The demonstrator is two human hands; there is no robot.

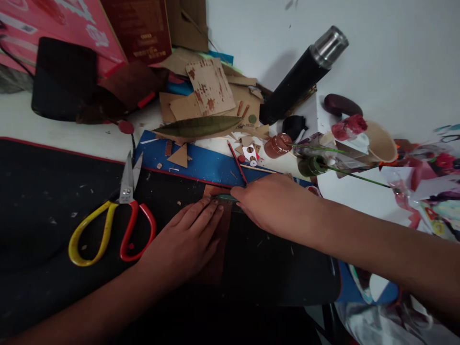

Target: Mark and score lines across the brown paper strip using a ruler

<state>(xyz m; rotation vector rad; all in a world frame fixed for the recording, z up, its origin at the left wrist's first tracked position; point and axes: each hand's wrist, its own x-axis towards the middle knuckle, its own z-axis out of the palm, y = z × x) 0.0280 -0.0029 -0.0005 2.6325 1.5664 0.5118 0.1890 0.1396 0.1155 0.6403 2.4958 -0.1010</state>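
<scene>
A reddish-brown strip of card (219, 254) lies on the black mat (273, 273). My left hand (190, 230) rests flat on it, fingers stretched out and a little apart. My right hand (268, 199) is closed round a thin greenish tool (224, 197), whose visible end lies across the upper part of the strip, just beyond my left fingertips. The tool's other end is hidden in my right hand, and its kind is hard to make out. Scissors (126, 194) with one yellow and one red handle lie with blades parted, left of my left hand.
Behind the mat are a blue board (204, 165) with cardboard scraps, a red pencil (237, 162), a long green leaf shape (201, 127), a brown paint jar (278, 145) and a green one (312, 166). A black flask (298, 79) leans by the wall. A dark phone (63, 79) stands far left.
</scene>
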